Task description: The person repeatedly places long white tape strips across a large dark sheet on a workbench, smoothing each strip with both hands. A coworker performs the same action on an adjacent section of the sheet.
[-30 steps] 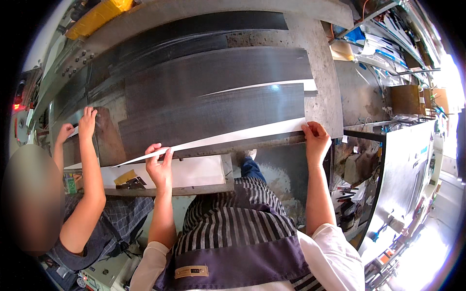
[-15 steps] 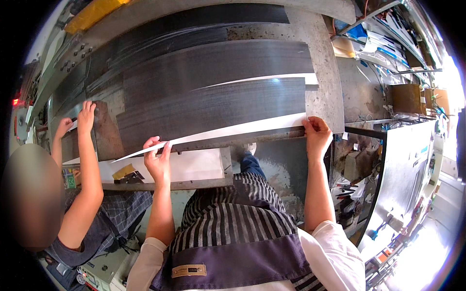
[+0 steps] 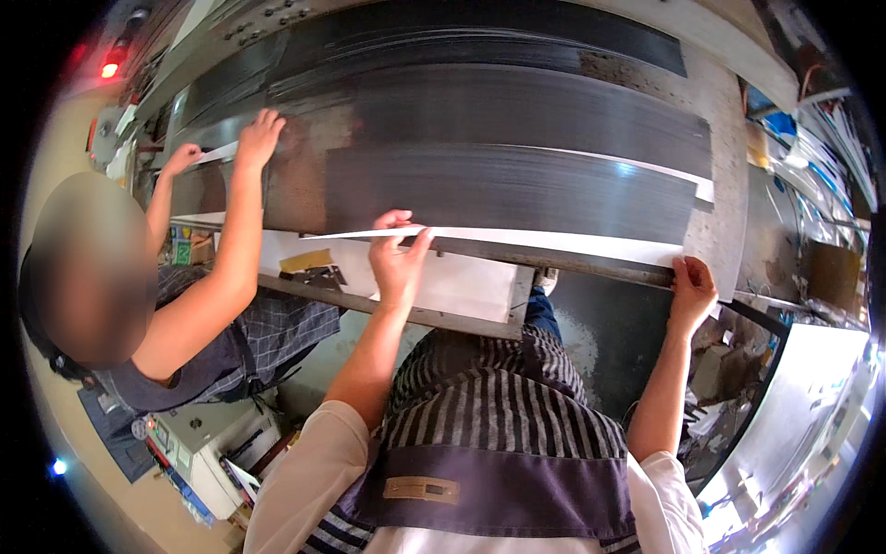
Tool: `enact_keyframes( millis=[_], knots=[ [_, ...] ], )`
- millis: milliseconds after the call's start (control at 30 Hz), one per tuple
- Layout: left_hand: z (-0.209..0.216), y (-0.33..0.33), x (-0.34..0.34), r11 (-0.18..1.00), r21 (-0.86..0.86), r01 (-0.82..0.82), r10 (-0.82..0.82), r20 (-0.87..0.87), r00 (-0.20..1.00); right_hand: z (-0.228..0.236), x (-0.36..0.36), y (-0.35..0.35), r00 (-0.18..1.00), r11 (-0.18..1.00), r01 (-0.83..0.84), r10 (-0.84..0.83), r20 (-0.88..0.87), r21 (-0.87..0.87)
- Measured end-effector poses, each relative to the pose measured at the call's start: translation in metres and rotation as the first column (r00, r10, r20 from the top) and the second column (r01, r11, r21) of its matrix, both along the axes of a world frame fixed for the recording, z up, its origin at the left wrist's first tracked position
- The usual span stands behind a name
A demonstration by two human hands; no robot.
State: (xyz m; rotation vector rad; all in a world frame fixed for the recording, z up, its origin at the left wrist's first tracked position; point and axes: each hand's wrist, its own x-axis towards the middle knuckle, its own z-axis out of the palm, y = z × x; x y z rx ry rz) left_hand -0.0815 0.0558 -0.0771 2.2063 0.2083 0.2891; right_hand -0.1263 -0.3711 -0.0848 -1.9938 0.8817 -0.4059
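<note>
The left hand [image 3: 399,263] and right hand [image 3: 692,288] each have a thumb-and-finger grip on the white strip [image 3: 554,241], along the six o'clock edge of the dark sheet [image 3: 517,189] on the tabletop [image 3: 729,166]. Uneven pull could crease or skew it; its narrow tail [image 3: 340,235] toward nine o'clock might snag.
</note>
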Motion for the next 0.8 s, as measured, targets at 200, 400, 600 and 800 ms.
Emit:
enact_keyframes(
  millis=[200, 400, 600, 800],
  knots=[
    [-0.006, 0.002, -0.002, 1.000, -0.005, 0.014, -0.014, 0.044, 0.999, -0.003, 0.000, -0.003, 0.999, 0.998, -0.049, 0.049, -0.016, -0.033],
    [-0.002, 0.001, 0.001, 0.999, 0.031, 0.019, -0.021, 0.084, 0.996, 0.006, 0.002, 0.001, 0.993, 0.987, -0.077, 0.064, -0.097, -0.139],
    [-0.002, -0.002, 0.004, 0.994, 0.102, 0.039, -0.052, 0.123, 0.991, 0.018, 0.005, 0.003, 0.960, 0.877, -0.229, 0.132, -0.245, -0.423],
    [-0.007, 0.001, 0.003, 0.992, 0.118, 0.042, -0.059, 0.149, 0.987, 0.016, 0.012, -0.012, 0.877, 0.818, -0.380, 0.170, -0.449, -0.433]
  ],
)
